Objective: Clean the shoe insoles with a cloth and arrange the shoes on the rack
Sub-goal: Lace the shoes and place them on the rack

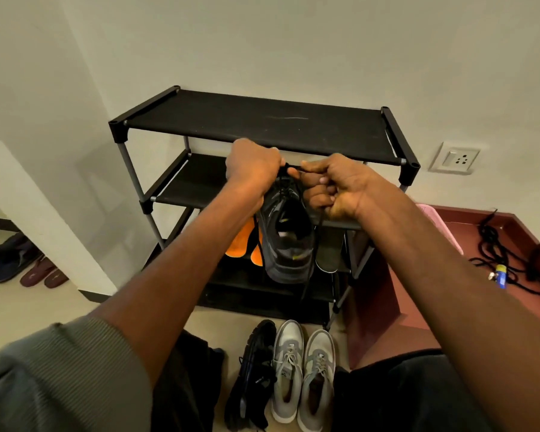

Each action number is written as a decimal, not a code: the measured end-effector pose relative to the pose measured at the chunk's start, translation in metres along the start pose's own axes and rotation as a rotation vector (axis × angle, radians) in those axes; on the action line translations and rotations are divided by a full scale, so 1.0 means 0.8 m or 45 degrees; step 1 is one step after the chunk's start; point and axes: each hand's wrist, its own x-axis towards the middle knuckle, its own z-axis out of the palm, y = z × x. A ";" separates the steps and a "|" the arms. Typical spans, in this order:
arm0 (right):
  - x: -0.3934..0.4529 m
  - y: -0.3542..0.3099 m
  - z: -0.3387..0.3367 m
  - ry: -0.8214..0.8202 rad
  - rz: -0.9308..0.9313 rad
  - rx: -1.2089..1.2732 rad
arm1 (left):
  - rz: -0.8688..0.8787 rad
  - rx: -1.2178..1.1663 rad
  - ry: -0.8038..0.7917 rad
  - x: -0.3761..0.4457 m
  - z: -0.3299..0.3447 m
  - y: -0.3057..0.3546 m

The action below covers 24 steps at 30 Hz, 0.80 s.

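A dark grey shoe [286, 241] hangs in the air in front of the black shoe rack [262, 120], heel down, opening toward me. My left hand [251, 169] and my right hand [334, 185] both pinch its black laces [289, 169] above the tongue. Behind the shoe, orange insoles [240, 241] and a dark insole [328, 254] lean on a lower shelf of the rack. On the floor by my knees lie a black shoe [253, 375] and a pair of grey sneakers [303, 375]. No cloth is in view.
A maroon ledge [449, 244] at right carries a black cord [505, 260] and a small blue item [500, 275]; a pink basket edge [434, 219] shows behind my right arm. Sandals [22, 263] lie on the floor at far left. A wall socket [454, 158] sits right of the rack.
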 end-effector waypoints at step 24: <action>-0.008 -0.054 0.041 0.312 -0.047 -0.709 | 0.278 0.047 -0.911 0.007 -0.008 -0.040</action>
